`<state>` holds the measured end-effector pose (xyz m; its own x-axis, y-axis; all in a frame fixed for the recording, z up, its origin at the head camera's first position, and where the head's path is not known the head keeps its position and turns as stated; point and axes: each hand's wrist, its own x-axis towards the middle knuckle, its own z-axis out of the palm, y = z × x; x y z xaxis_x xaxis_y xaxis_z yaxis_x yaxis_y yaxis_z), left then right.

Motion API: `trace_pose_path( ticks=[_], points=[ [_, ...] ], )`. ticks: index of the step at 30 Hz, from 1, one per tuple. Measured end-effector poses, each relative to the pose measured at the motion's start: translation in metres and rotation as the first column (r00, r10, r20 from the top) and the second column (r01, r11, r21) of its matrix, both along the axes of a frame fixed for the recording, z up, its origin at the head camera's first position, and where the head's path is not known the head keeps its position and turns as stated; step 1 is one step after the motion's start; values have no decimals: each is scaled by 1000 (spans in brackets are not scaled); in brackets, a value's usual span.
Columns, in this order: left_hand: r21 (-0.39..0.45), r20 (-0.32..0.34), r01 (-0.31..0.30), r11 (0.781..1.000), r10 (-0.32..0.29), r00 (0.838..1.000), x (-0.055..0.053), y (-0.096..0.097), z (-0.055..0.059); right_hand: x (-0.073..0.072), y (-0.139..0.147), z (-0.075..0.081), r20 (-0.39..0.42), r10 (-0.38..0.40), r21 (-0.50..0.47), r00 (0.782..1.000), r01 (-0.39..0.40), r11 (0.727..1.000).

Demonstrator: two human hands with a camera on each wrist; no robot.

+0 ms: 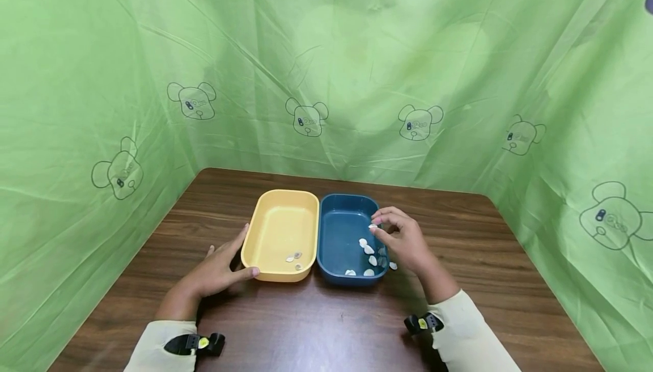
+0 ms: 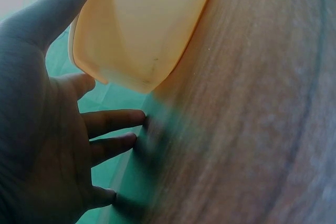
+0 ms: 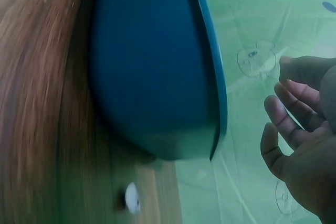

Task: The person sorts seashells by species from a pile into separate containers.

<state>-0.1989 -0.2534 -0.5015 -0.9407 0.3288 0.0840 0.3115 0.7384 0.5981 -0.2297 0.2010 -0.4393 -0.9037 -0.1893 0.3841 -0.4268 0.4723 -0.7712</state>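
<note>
My left hand (image 1: 219, 270) rests at the near left corner of the yellow tray (image 1: 280, 191), its thumb on the rim. In the left wrist view the other fingers spread out, fairly straight, beside the tray wall. Over the right rim of the blue tray (image 1: 352, 281), my right hand (image 1: 408, 241) pinches a small white shell (image 1: 373, 226) between thumb and fingertips. Several white shells (image 1: 369, 250) lie in the blue tray, mostly along its right and near sides. A few small shells (image 1: 289, 259) lie near the yellow tray's front right corner.
Both trays stand side by side on a dark wooden table (image 1: 316, 326). One white shell (image 1: 393, 266) lies on the table right of the blue tray. A green curtain (image 1: 357, 77) with bear prints encloses the back and sides.
</note>
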Motion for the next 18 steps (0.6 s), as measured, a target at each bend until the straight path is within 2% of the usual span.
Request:
trace_pose_path(
  ticks=[11, 18],
  points=[
    [-7, 1, -2, 1000, 2, 1000, -1, 0, 0, -1, -34, 7, -5, 43, 4, 999, -43, 999],
    [-4, 6, -5, 1000, 5, 1000, 0, 0, 0, -2, -57, 9, 36, 23, -11, 999, -23, 1000]
  ],
)
